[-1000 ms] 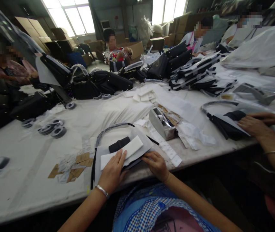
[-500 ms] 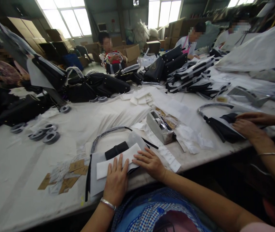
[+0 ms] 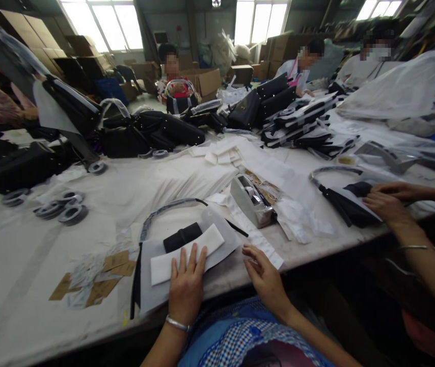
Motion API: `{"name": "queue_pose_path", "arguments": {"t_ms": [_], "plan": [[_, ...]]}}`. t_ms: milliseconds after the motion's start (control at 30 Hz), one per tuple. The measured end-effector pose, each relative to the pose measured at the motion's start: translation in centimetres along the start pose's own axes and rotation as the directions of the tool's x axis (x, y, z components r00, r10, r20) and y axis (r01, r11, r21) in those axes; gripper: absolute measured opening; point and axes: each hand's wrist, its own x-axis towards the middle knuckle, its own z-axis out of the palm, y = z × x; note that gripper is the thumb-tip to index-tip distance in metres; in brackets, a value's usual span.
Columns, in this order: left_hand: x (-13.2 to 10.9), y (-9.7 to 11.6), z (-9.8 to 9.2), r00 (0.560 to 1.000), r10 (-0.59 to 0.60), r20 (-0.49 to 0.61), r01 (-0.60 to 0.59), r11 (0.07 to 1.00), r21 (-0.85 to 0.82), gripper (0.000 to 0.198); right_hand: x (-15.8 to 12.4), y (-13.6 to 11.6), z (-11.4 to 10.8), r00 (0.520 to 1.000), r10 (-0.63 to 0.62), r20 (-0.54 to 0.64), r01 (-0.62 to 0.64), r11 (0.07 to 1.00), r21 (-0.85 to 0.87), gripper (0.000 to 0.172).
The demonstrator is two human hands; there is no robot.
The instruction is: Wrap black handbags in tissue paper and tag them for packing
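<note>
My left hand (image 3: 187,280) lies flat with spread fingers on a white foam strip (image 3: 210,241). Under the strip is a translucent sheet (image 3: 227,244) over a black bag, whose wrapped handle (image 3: 156,214) arches away from me. A black rolled piece (image 3: 182,237) rests on the sheet just beyond the strip. To the right of the bag, my right hand (image 3: 265,278) is raised off it, fingers loosely curled and apart, with nothing in them. A grey tape dispenser (image 3: 251,201) stands beyond my right hand.
Brown and clear packets (image 3: 105,280) and tape rolls (image 3: 73,214) lie on the left. Black bags (image 3: 167,130) are piled along the back. At right, a co-worker's hands (image 3: 387,204) touch another black bag (image 3: 349,204). More people sit across the table.
My right hand has lifted off the bag and moved right, its fingers now bent. My left hand stays on the foam strip. The view has shifted slightly.
</note>
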Motion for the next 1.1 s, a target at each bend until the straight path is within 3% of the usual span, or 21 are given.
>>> {"name": "queue_pose_path", "arguments": {"t_ms": [67,133,233,367,567,667,867,933,967,1033,1067,1100], "plan": [[0.0,0.1,0.1,1.000,0.004,-0.006,-0.004,1.000,-0.007,0.064,0.0,0.5,0.7,0.979,0.184,0.090,-0.198,0.961,0.190,0.047],[-0.1,0.0,0.1,1.000,0.010,-0.015,-0.010,1.000,-0.014,0.065,0.8,0.4,1.3,0.949,0.271,0.162,-0.309,0.903,0.298,0.060],[-0.3,-0.3,-0.1,0.999,0.007,-0.049,-0.009,0.999,-0.033,0.070,2.4,-0.9,1.9,0.908,0.355,0.222,-0.412,0.856,0.314,0.050],[-0.8,-1.1,-0.4,0.995,-0.003,-0.100,-0.005,0.997,-0.079,0.075,3.6,-3.3,2.9,0.862,0.421,0.282,-0.503,0.776,0.380,0.031],[-1.5,-1.4,0.0,0.990,0.007,-0.144,-0.023,0.994,-0.110,0.075,2.8,-5.5,6.2,0.782,0.542,0.307,-0.563,0.403,0.721,0.045],[-1.6,-1.4,0.4,0.985,0.022,-0.170,-0.045,0.990,-0.133,0.074,2.4,-6.8,7.0,0.776,0.553,0.304,-0.549,0.356,0.756,0.043],[-1.1,-2.0,0.4,0.966,-0.071,-0.248,0.031,0.987,-0.160,0.075,2.1,-7.8,7.7,0.858,0.411,0.307,-0.482,0.441,0.757,0.040],[-0.8,-2.3,0.1,0.966,-0.091,-0.241,0.050,0.984,-0.174,0.075,2.3,-7.0,7.2,0.873,0.338,0.353,-0.488,0.567,0.664,0.038],[-0.7,-2.4,-0.1,0.968,-0.097,-0.232,0.055,0.982,-0.183,0.074,2.6,-6.3,6.6,0.878,0.289,0.382,-0.469,0.676,0.568,0.037],[-0.6,-2.7,-0.5,0.971,-0.101,-0.219,0.057,0.978,-0.202,0.073,3.3,-4.6,4.4,0.911,0.156,0.382,-0.274,0.921,0.277,0.034],[-0.6,-2.9,-0.5,0.971,-0.102,-0.216,0.056,0.976,-0.210,0.072,3.8,-3.6,3.0,0.933,0.062,0.354,-0.102,0.990,0.096,0.032],[-0.6,-3.1,-0.6,0.971,-0.102,-0.215,0.055,0.975,-0.216,0.072,4.3,-2.7,1.4,0.950,-0.055,0.306,0.085,0.993,-0.085,0.030]]}}
